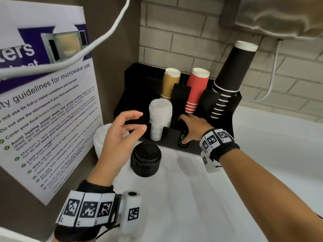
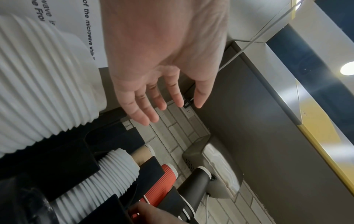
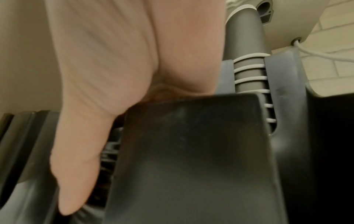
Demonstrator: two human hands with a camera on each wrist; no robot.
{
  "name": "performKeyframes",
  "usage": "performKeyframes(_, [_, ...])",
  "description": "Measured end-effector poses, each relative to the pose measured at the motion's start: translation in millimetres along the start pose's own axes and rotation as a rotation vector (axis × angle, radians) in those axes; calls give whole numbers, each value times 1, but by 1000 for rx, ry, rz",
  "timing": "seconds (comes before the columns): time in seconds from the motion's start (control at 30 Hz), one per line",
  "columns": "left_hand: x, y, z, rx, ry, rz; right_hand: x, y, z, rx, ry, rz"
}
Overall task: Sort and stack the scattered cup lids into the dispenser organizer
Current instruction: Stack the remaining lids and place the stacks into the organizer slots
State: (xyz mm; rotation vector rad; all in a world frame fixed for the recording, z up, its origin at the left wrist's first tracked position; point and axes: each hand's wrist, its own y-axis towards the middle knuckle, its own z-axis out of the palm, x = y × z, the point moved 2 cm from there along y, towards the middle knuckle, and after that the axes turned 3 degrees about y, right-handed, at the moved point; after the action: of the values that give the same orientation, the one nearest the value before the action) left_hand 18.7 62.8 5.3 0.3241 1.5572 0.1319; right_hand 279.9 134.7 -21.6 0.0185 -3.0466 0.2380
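The black organizer (image 1: 138, 84) stands against the brick wall. One front slot holds a tall stack of white lids (image 1: 160, 119) (image 2: 114, 174). My right hand (image 1: 185, 130) reaches into the slot beside it. Its thumb (image 3: 76, 166) lies down the front opening on a stack of black lids (image 1: 182, 137) (image 3: 107, 151), and its fingers go inside, hidden by the wall. My left hand (image 1: 138, 121) (image 2: 159, 106) hovers open and empty to the left. Below it a loose stack of white lids (image 1: 100, 138) (image 2: 38, 83) sits on the counter. A loose stack of black lids (image 1: 146, 158) stands in front of the organizer.
Brown cups (image 1: 170, 82), red cups (image 1: 196, 89) and black cups (image 1: 230, 75) fill the back slots. A microwave poster (image 1: 43, 110) covers the left wall, with a white cable (image 1: 97, 41) hanging across it. A grey wall unit (image 1: 279, 18) hangs at the upper right. The white counter (image 1: 209, 198) extends right.
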Motion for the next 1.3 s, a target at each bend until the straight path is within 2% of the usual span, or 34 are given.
performKeyframes(0.23, [0, -2, 1, 0, -7, -7, 7, -10, 12, -89, -133, -26])
performKeyframes(0.7, [-2, -4, 4, 13, -4, -14, 11, -24, 26, -254, -72, -112])
performKeyframes(1.13, [-7, -6, 7, 17, -9, -30, 15, -28, 35, -300, -208, -185])
performKeyframes(1.3, [-6, -7, 5, 19, -19, -22, 15, -28, 35, -309, -191, -199])
